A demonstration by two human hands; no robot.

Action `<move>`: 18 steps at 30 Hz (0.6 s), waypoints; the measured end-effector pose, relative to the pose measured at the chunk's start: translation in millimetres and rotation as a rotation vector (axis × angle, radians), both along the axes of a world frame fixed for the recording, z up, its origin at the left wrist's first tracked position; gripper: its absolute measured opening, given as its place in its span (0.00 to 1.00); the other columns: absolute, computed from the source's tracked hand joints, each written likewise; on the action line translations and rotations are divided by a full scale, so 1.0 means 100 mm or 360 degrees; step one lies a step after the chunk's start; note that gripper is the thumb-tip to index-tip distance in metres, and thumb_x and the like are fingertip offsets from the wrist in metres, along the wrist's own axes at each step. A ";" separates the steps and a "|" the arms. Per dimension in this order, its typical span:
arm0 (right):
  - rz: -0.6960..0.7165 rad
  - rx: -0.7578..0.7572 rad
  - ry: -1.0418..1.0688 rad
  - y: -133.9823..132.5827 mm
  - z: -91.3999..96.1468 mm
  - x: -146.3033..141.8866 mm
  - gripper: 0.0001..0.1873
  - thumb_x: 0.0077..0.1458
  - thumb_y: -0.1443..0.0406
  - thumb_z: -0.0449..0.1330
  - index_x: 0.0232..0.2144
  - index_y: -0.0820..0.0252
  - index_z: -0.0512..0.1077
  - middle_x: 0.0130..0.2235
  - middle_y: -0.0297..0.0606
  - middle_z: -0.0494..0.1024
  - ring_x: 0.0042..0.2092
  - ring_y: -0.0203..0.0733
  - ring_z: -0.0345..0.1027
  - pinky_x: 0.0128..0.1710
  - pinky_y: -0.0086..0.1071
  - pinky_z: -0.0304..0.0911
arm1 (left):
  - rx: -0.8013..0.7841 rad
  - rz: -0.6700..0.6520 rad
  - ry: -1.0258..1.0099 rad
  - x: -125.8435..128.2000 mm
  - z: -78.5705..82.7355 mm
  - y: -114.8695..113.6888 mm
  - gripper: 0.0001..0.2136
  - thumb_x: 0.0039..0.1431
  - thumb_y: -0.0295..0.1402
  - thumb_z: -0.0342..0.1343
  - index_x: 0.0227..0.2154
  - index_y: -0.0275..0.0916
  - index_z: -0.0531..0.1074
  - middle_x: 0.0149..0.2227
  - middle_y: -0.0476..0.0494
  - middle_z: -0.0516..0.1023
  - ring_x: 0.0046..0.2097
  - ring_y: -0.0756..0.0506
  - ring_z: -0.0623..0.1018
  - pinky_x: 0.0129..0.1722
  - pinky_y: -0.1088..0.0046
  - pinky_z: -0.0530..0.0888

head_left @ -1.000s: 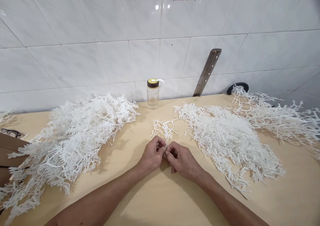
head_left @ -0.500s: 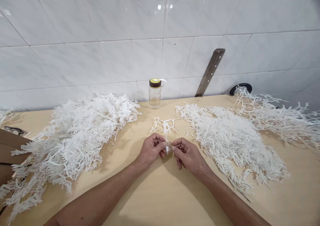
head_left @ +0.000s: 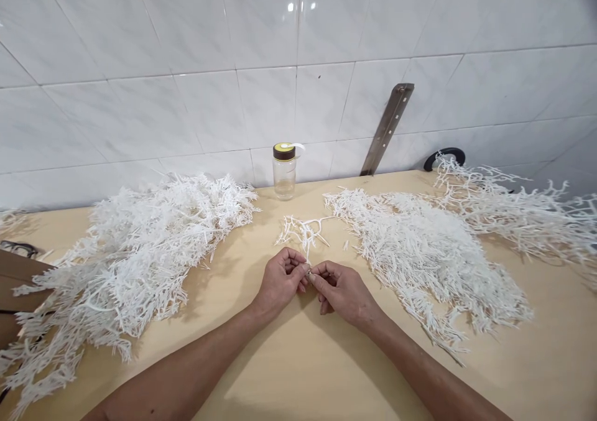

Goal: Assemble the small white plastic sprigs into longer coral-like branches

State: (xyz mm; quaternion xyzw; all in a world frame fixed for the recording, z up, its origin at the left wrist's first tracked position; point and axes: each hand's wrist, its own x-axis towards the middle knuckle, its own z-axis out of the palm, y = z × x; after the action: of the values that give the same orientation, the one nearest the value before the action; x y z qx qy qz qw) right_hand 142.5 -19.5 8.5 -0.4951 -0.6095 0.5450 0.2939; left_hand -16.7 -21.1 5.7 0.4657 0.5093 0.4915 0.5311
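A white, plastic-looking branching stem (head_left: 306, 229) reaches from my fingertips toward the back of the table, its forked twigs spread out beyond my hands. My left hand (head_left: 283, 279) pinches the near end of this stem between thumb and forefinger. Right beside it, the fingertips of my right hand (head_left: 344, 290) are closed in a pinch at the same end, almost touching the left ones. What lies between the right fingertips is small and mostly covered. To either side are a left heap (head_left: 153, 247) and a right heap (head_left: 429, 253) of fine white twiggy sprigs.
A clear bottle (head_left: 284, 175) with a dark and yellow lid stands near the tiled wall. Looser white branches (head_left: 522, 212) lie at the far right, by a black curved object (head_left: 445, 157). A metal strip (head_left: 387, 129) leans on the wall. Brown cardboard (head_left: 21, 284) is at left.
My fingertips have drawn closer together, and the small white tuft that showed beneath them is now mostly hidden. The whole view has shifted slightly.
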 end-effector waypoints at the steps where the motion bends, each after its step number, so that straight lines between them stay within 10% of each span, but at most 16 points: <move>1: 0.0001 0.0019 0.0000 0.00 -0.01 0.00 0.13 0.58 0.56 0.58 0.32 0.59 0.72 0.21 0.29 0.72 0.18 0.35 0.69 0.19 0.26 0.66 | 0.0004 -0.0005 0.0014 0.00 0.00 0.00 0.09 0.51 0.33 0.60 0.32 0.37 0.67 0.21 0.52 0.73 0.20 0.53 0.71 0.20 0.78 0.69; 18: 0.0022 -0.0034 0.0054 0.03 -0.07 0.01 0.07 0.55 0.60 0.58 0.31 0.59 0.70 0.22 0.28 0.71 0.19 0.36 0.71 0.20 0.27 0.69 | 0.0109 -0.0140 0.0094 -0.01 -0.03 -0.02 0.05 0.54 0.32 0.55 0.32 0.38 0.65 0.24 0.52 0.69 0.22 0.53 0.69 0.20 0.78 0.67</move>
State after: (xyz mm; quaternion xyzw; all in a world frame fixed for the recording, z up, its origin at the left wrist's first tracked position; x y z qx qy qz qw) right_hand 143.3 -16.0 1.9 -0.4847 -0.6019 0.5618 0.2951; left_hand -17.6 -22.8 2.4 0.5198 0.4866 0.4710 0.5207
